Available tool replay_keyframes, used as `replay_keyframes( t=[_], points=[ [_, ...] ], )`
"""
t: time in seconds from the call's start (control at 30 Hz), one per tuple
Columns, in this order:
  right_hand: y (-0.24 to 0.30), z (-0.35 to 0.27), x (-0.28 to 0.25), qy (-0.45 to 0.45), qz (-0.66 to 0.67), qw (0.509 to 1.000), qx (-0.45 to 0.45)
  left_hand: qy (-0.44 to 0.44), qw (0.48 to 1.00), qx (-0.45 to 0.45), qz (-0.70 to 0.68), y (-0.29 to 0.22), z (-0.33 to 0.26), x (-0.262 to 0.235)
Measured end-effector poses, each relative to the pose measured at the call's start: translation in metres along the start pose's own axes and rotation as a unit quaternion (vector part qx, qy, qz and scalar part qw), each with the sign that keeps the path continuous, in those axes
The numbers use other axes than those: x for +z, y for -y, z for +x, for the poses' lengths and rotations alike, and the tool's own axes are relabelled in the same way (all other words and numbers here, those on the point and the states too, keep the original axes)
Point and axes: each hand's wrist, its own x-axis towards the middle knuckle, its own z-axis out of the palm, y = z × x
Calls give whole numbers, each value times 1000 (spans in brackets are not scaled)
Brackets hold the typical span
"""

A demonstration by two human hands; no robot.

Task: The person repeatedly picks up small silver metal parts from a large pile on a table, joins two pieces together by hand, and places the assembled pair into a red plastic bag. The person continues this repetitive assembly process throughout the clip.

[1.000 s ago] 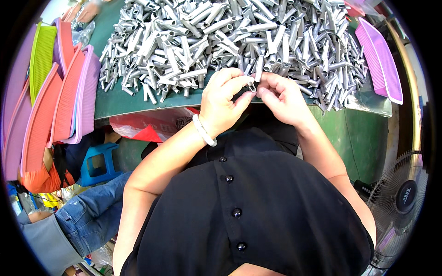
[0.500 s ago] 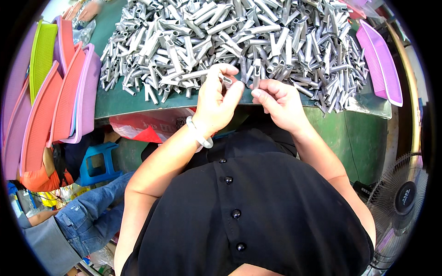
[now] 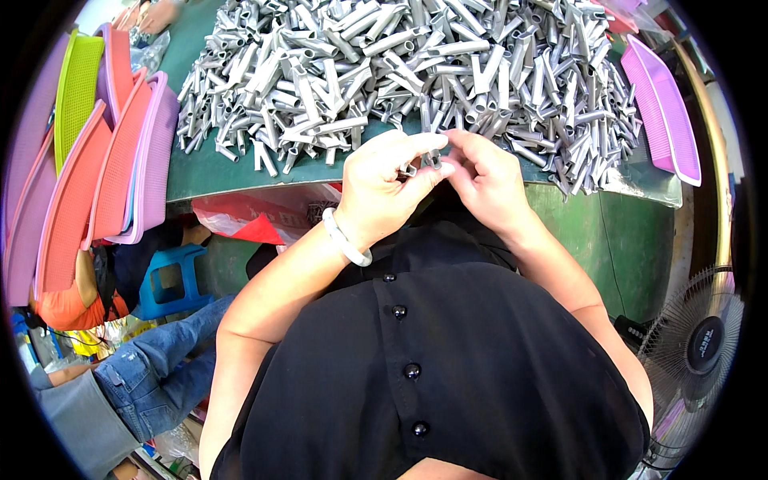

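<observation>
A big heap of short grey metal tubes (image 3: pixel 336 88), many with flared or slanted ends, covers the green table (image 3: pixel 200 172) in front of me. My left hand (image 3: pixel 380 188), a pale bangle at its wrist, is closed with its thumb and fingers around a short metal tube (image 3: pixel 433 158). A second tube end (image 3: pixel 408 170) pokes out from its curled fingers. Against the first tube, my right hand (image 3: pixel 490 178) has its thumb and bent fingers pressed together, meeting the left fingertips. Both hands are just over the table's near edge, below the heap.
Pink, purple and green plastic baskets (image 3: pixel 76 176) stand nested on the left; a purple basket (image 3: pixel 660 112) leans at the table's right end. A fan (image 3: pixel 704 344) stands at lower right. Left of me are a blue stool (image 3: pixel 170 280) and another person in jeans (image 3: pixel 164 368).
My hands have come together: the left moved right, and the right drew the tube it pinched down toward the left. That tube now sits between the fingers of both.
</observation>
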Motion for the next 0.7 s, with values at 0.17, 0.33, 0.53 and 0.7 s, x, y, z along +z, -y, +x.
replay_keyframes(
  t=[0.17, 0.33, 0.53, 0.7],
  points=[
    [2, 8, 8, -13, -220, 974, -49, -36, 999, 11, 32, 4, -2, 0],
    [2, 12, 12, -21, -284, 954, -89, -51, 998, 1, 41, 6, -3, -2],
    [4, 16, 15, -27, -307, 947, -95, -65, 998, 15, 22, 11, -7, -4],
    [8, 21, 13, -39, -307, 946, -97, -45, 998, 47, -18, 11, -7, -7]
  ],
)
